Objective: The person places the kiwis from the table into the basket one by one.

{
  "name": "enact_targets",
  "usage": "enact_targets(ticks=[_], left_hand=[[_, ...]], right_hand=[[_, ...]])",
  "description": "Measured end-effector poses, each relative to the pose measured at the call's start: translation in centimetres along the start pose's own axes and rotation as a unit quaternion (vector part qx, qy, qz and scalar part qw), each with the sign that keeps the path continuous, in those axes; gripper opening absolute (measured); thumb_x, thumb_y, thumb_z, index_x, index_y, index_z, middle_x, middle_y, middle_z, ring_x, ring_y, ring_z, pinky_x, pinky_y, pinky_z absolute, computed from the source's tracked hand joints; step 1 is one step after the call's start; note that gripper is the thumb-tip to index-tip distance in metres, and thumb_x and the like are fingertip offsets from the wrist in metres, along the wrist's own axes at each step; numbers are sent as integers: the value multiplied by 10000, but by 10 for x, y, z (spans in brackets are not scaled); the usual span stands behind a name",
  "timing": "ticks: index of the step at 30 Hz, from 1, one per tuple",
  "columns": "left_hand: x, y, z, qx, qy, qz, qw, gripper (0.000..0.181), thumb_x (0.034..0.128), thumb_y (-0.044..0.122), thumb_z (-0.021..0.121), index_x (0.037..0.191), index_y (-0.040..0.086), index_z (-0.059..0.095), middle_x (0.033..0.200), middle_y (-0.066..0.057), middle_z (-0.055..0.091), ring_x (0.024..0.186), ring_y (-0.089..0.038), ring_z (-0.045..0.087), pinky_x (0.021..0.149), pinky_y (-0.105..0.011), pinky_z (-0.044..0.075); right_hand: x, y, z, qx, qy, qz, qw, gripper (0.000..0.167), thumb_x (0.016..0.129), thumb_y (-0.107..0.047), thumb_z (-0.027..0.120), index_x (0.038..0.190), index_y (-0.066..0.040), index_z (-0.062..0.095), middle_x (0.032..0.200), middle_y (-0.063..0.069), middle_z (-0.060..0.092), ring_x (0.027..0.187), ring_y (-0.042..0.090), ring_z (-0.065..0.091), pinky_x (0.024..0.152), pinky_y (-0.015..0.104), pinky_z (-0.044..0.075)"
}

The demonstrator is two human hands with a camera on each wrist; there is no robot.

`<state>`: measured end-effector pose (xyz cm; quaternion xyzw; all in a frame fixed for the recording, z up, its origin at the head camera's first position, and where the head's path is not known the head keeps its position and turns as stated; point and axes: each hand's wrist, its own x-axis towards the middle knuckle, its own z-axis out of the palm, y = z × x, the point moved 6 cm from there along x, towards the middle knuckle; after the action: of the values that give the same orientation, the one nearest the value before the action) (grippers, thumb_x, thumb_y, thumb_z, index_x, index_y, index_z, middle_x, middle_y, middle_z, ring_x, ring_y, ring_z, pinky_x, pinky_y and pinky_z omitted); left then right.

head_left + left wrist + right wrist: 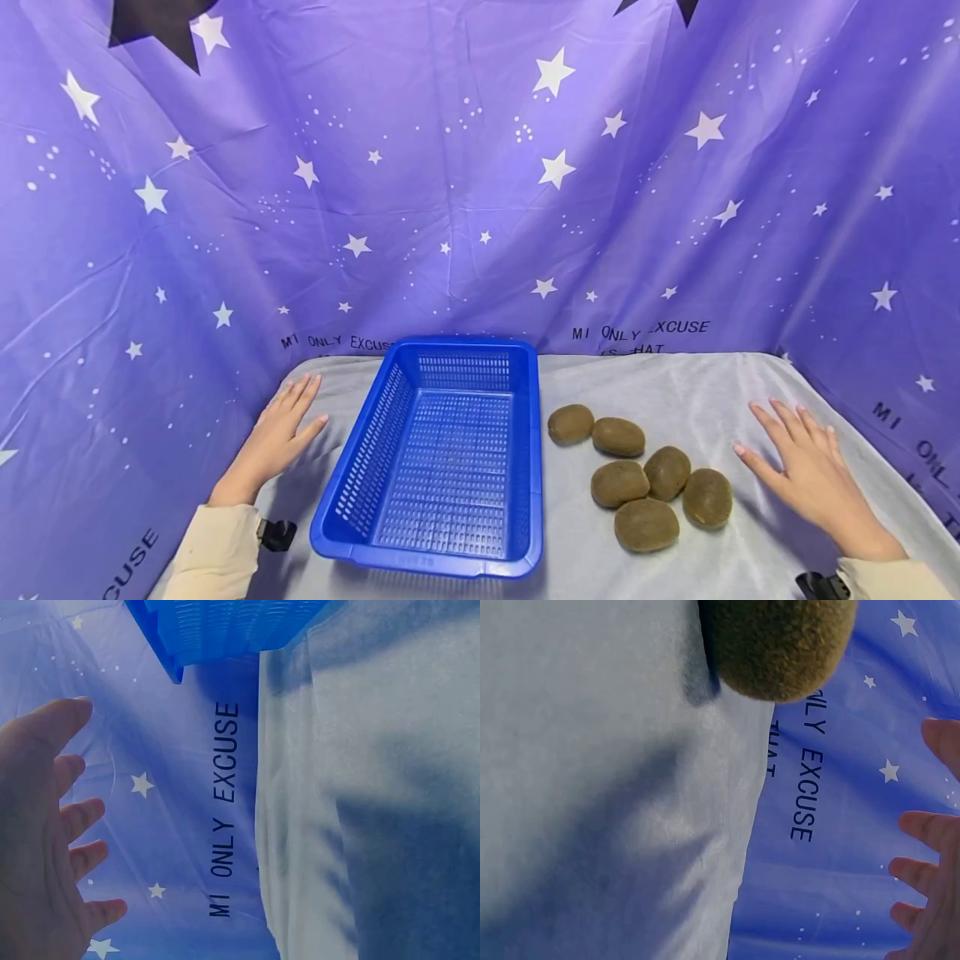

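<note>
A blue plastic basket (528, 467) with perforated walls stands on the table, and nothing lies inside it. To its right, several brown fuzzy kiwis (647, 525) lie in a loose group on the cloth. My left hand (273, 437) hovers left of the basket with fingers spread, holding nothing. On the far side of the kiwis, my right hand (813, 483) is held over the cloth, its fingers straight and apart from the fruit. In the right wrist view one kiwi (780, 645) shows large at the top, clear of the right hand (934, 885).
A pale grey cloth (720, 383) covers the table. Purple star-printed curtains (450, 192) enclose it at the back and both sides, meeting the cloth's edges. Each wrist wears a black strap device (277, 535) below a cream sleeve.
</note>
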<state>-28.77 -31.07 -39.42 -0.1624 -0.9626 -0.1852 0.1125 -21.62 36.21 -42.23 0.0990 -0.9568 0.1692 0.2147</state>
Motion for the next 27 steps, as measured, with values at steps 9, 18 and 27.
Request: enact_targets(ticks=[9, 18, 27], left_hand=[[0, 1, 8, -609, -29, 72, 9981, 683, 950, 312, 530, 1516, 133, 193, 1549, -198, 170, 1382, -471, 128, 1023, -674, 136], [0, 4, 18, -1063, -53, 164, 9942, 659, 952, 274, 530, 1511, 126, 214, 1532, -227, 201, 1365, -504, 136, 1014, -687, 120], [5, 16, 28, -1466, -203, 389, 9882, 642, 953, 250, 528, 1500, 83, 236, 1521, -235, 224, 1359, -488, 183, 999, -689, 162]], right_hand=[[0, -4, 1, 122, 128, -92, 9998, 723, 890, -308, 604, 1487, -82, 264, 1508, 272, 196, 1390, 478, 5, 1033, 595, -171], [-2, -11, 7, 665, 344, -282, 9968, 672, 869, -217, 630, 1458, -73, 340, 1449, 310, 293, 1344, 534, 134, 1076, 600, -67], [-6, -22, 10, 1017, 308, -374, 9936, 653, 871, -174, 624, 1453, -62, 348, 1435, 326, 303, 1307, 554, 187, 1099, 570, -19]])
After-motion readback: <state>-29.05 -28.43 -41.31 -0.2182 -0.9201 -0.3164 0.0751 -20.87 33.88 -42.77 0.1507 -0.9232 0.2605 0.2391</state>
